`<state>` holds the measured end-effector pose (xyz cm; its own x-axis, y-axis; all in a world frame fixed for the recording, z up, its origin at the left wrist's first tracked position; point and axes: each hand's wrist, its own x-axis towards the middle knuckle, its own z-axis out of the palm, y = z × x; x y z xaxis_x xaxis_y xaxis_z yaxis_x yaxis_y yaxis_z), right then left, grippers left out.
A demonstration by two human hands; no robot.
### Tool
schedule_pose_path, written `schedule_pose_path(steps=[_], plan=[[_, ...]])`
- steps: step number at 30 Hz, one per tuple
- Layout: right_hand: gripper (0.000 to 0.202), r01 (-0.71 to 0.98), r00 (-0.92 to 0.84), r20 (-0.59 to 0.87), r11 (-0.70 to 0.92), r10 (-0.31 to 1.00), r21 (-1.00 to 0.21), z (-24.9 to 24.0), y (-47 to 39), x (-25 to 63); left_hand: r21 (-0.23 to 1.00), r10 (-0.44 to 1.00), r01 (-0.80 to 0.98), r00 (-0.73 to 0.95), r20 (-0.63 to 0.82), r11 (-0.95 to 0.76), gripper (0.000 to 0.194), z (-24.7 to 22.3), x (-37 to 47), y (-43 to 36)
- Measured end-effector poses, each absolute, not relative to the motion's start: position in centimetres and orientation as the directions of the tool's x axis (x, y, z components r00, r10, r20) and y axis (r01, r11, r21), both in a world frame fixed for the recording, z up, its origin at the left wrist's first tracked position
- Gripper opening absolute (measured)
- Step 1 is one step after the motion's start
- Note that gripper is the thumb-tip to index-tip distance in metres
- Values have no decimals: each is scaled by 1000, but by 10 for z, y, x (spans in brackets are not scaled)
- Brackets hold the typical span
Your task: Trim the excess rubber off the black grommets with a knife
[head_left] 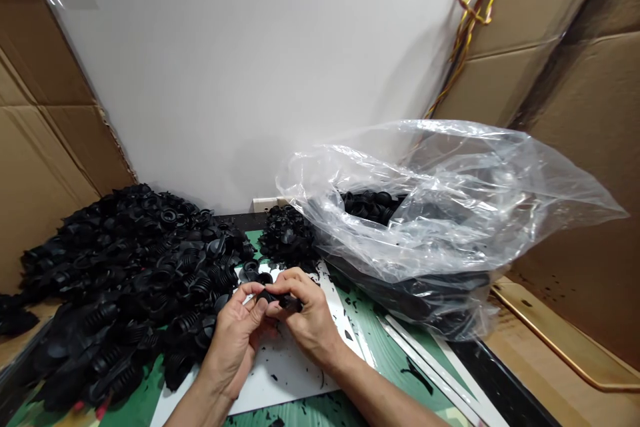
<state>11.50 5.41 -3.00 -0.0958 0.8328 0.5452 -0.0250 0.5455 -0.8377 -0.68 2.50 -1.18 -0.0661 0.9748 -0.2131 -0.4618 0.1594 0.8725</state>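
Observation:
Both hands meet over a white sheet (285, 373) at the lower middle. My left hand (240, 330) pinches one side of a small black rubber part (273, 297) between thumb and fingers. From the right, my right hand (307, 310) grips the same part, its fingers curled round it. The part's exact shape is partly hidden by the fingers. Just behind the hands lie a few loose black parts (250, 271). A large heap of black ribbed rubber parts (150, 267) spreads to the left of the hands.
A pile of small black scraps (287, 233) lies behind the sheet. To the right stands a clear plastic bag (450, 227) holding black parts. White strips (430, 367) lie on the green mat (380, 347), near a gold-coloured tray (565, 340). Cardboard (45, 107) flanks both sides; twisted wires (467, 27) hang at right.

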Motion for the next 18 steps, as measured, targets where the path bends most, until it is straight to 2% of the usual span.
schedule_pose_path(steps=[1,3,6,11,14,15,18], plan=[[3,-41,-78,526,525,847,-850,-30,54,113,874,974,-461,-72,-213,156,43,-13,-6,25],[13,-55,-52,486,484,872,-874,-30,55,110,884,975,-441,-80,-209,154,42,-15,-6,26],[16,-29,-35,446,445,894,-895,-31,57,108,907,971,-392,-108,-215,157,41,-13,-7,26],[16,93,-19,500,499,866,-862,-37,61,108,960,973,-261,-174,-153,104,34,-5,-4,20],[15,180,109,477,455,872,-872,-39,76,119,976,985,-189,-110,-129,107,28,-4,2,12],[17,212,233,426,382,874,-900,-39,82,125,977,992,-188,-61,-114,101,27,-4,3,9],[22,232,326,406,344,853,-910,-36,94,137,955,994,-279,-13,-110,102,27,-1,4,9]])
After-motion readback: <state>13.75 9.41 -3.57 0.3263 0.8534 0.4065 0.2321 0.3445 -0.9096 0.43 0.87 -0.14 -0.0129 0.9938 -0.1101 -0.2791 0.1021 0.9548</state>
